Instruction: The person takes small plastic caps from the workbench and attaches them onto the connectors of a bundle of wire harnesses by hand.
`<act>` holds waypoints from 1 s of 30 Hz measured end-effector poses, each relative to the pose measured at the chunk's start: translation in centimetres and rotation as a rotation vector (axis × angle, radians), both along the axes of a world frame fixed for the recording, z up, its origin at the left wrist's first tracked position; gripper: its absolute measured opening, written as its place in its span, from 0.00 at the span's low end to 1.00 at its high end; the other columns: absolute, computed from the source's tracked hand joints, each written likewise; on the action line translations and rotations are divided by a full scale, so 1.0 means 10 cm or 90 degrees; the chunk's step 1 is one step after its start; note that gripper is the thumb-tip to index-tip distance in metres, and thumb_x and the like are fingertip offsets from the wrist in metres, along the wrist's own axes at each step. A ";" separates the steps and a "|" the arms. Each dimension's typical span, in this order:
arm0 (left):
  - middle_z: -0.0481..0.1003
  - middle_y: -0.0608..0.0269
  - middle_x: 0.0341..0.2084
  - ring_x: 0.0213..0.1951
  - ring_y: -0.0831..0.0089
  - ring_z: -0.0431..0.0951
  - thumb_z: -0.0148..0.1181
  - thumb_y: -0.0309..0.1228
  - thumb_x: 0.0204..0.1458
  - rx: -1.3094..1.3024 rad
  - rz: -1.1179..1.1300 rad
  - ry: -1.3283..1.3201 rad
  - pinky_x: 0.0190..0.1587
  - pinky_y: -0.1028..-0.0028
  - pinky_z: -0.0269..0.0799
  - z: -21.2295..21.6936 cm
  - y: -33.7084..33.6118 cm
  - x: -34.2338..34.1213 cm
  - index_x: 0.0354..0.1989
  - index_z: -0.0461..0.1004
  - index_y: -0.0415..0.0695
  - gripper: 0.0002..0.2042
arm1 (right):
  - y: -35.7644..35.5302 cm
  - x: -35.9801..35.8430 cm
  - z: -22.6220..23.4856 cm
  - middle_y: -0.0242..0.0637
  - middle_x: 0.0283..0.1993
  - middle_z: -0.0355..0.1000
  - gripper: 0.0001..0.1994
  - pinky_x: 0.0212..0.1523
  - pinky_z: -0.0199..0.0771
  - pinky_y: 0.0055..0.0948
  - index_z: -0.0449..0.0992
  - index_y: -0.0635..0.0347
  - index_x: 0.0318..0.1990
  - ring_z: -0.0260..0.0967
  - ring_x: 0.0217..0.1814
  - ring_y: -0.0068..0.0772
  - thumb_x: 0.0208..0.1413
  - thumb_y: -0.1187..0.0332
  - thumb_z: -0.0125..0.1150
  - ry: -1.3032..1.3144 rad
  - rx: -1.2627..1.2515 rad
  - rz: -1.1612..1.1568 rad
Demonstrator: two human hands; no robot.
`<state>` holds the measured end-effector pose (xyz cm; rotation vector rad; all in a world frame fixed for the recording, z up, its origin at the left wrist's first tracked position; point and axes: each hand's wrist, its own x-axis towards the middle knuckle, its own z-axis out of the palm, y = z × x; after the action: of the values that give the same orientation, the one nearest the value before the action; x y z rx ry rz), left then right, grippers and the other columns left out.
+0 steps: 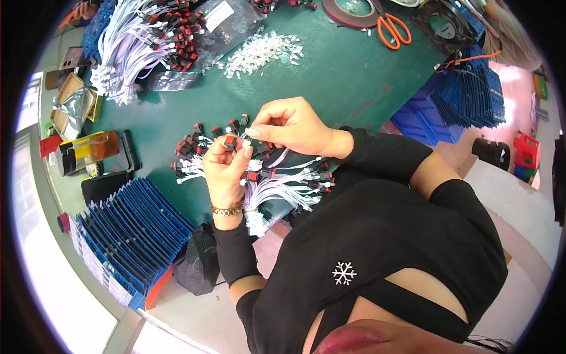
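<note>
My left hand (223, 168) is closed, its thumb and fingers pinching a small red and black connector (230, 142) with a whitish part beside it. Close against it, the thumb and fingertips of my right hand (298, 127) are pressed together at that whitish part. What exactly sits in the right fingertips is too small to make out. Beneath both hands lies a bundle of white cables (268, 194) with red and black connectors, partly hidden by my left hand. More such connectors (191, 144) lie just left of my fingers.
Small clear plastic pieces (265, 54) are heaped on the green table (330, 76). A larger cable bundle (132, 44) lies at the far left, by a plastic bag (227, 29). Orange-handled scissors (394, 30) and a fan (442, 26) are far right. Blue boards (132, 230) stand at left.
</note>
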<state>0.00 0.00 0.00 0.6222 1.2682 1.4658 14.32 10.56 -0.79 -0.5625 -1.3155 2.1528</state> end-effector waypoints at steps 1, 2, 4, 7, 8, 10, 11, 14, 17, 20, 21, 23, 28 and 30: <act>0.71 0.71 0.27 0.24 0.87 0.67 0.62 0.19 0.43 0.019 0.011 -0.005 0.23 0.88 0.60 -0.01 0.01 0.01 0.33 0.71 0.40 0.09 | -0.01 0.00 0.01 0.29 0.25 0.70 0.04 0.20 0.60 0.14 0.76 0.64 0.30 0.62 0.21 0.12 0.50 0.73 0.61 0.023 0.006 -0.012; 0.71 0.71 0.27 0.23 0.88 0.66 0.62 0.18 0.43 0.037 0.022 -0.009 0.21 0.88 0.58 -0.01 0.02 0.02 0.32 0.71 0.40 0.09 | -0.01 0.00 0.02 0.29 0.24 0.69 0.04 0.19 0.60 0.14 0.76 0.65 0.30 0.62 0.21 0.13 0.50 0.73 0.61 0.045 0.011 -0.025; 0.71 0.72 0.27 0.22 0.88 0.66 0.61 0.18 0.43 0.034 0.016 -0.012 0.21 0.88 0.57 -0.04 0.01 0.00 0.32 0.71 0.40 0.09 | -0.02 -0.01 0.01 0.29 0.24 0.69 0.04 0.19 0.60 0.14 0.76 0.66 0.30 0.62 0.21 0.13 0.50 0.74 0.61 0.044 0.017 -0.033; 0.71 0.72 0.26 0.22 0.89 0.65 0.61 0.18 0.43 0.026 0.007 -0.011 0.20 0.88 0.55 -0.04 0.00 -0.02 0.32 0.70 0.40 0.09 | -0.03 -0.02 0.02 0.29 0.24 0.69 0.04 0.19 0.60 0.14 0.76 0.66 0.29 0.62 0.21 0.13 0.49 0.74 0.61 0.042 0.038 -0.046; 0.70 0.72 0.26 0.21 0.89 0.64 0.61 0.18 0.43 0.023 0.003 -0.007 0.19 0.88 0.55 -0.03 0.00 -0.02 0.32 0.70 0.40 0.08 | -0.03 -0.02 0.02 0.29 0.25 0.69 0.04 0.20 0.60 0.14 0.76 0.66 0.29 0.62 0.21 0.13 0.49 0.74 0.61 0.041 0.053 -0.053; 0.70 0.73 0.25 0.21 0.89 0.63 0.61 0.18 0.43 0.014 0.011 -0.006 0.19 0.88 0.54 -0.01 0.01 0.00 0.32 0.70 0.40 0.08 | -0.03 -0.01 0.01 0.29 0.25 0.69 0.03 0.20 0.60 0.14 0.77 0.66 0.29 0.62 0.21 0.13 0.50 0.75 0.61 0.037 0.083 -0.058; 0.69 0.73 0.25 0.21 0.89 0.63 0.61 0.18 0.44 0.007 0.020 -0.004 0.19 0.88 0.54 0.00 0.01 0.01 0.31 0.70 0.40 0.08 | -0.03 -0.01 0.01 0.29 0.25 0.69 0.03 0.20 0.60 0.14 0.77 0.66 0.29 0.62 0.21 0.13 0.50 0.75 0.60 0.033 0.116 -0.063; 0.68 0.74 0.24 0.20 0.89 0.61 0.61 0.18 0.44 0.013 0.015 0.005 0.19 0.88 0.52 0.01 0.03 0.02 0.31 0.70 0.40 0.07 | -0.02 -0.01 -0.01 0.29 0.25 0.69 0.03 0.20 0.59 0.14 0.77 0.66 0.30 0.62 0.21 0.12 0.50 0.75 0.60 0.038 0.117 -0.066; 0.68 0.74 0.24 0.20 0.89 0.61 0.61 0.18 0.44 0.006 0.026 0.010 0.19 0.87 0.51 0.04 0.03 0.04 0.30 0.71 0.40 0.07 | -0.02 0.00 0.00 0.29 0.25 0.69 0.03 0.20 0.59 0.14 0.77 0.66 0.30 0.62 0.21 0.12 0.50 0.75 0.60 0.040 0.114 -0.061; 0.68 0.74 0.24 0.20 0.89 0.61 0.61 0.18 0.44 -0.003 0.024 0.010 0.20 0.88 0.52 0.03 0.02 0.04 0.30 0.71 0.40 0.07 | -0.02 0.01 0.00 0.29 0.25 0.69 0.03 0.20 0.59 0.14 0.77 0.66 0.30 0.61 0.21 0.12 0.50 0.75 0.60 0.047 0.107 -0.057; 0.68 0.74 0.24 0.20 0.89 0.61 0.61 0.18 0.44 -0.003 0.023 0.011 0.20 0.88 0.52 0.03 0.03 0.04 0.30 0.71 0.40 0.07 | -0.02 0.00 0.00 0.29 0.25 0.69 0.03 0.20 0.59 0.14 0.77 0.66 0.30 0.61 0.21 0.12 0.50 0.75 0.60 0.047 0.108 -0.058; 0.68 0.74 0.24 0.21 0.89 0.61 0.61 0.18 0.44 0.001 0.027 0.007 0.20 0.88 0.52 0.03 0.03 0.04 0.30 0.71 0.40 0.07 | -0.03 0.00 -0.01 0.29 0.25 0.69 0.03 0.20 0.59 0.14 0.77 0.66 0.30 0.61 0.21 0.12 0.50 0.75 0.60 0.049 0.079 -0.053; 0.68 0.74 0.24 0.21 0.89 0.62 0.61 0.18 0.44 0.002 0.015 -0.004 0.20 0.88 0.52 0.00 0.02 0.02 0.31 0.71 0.40 0.07 | -0.04 -0.02 -0.05 0.28 0.26 0.68 0.03 0.22 0.60 0.14 0.77 0.66 0.30 0.62 0.22 0.12 0.50 0.75 0.60 0.058 0.095 -0.067; 0.68 0.74 0.24 0.21 0.89 0.62 0.61 0.19 0.44 0.000 0.013 -0.002 0.20 0.88 0.52 0.00 0.01 0.02 0.30 0.71 0.41 0.07 | -0.03 -0.02 -0.04 0.29 0.26 0.69 0.03 0.23 0.61 0.14 0.77 0.66 0.30 0.62 0.23 0.13 0.50 0.75 0.60 0.073 0.104 -0.077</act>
<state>0.17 0.13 -0.03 0.6080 1.2759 1.4831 14.10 10.21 -1.24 -0.4354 -1.3444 1.9289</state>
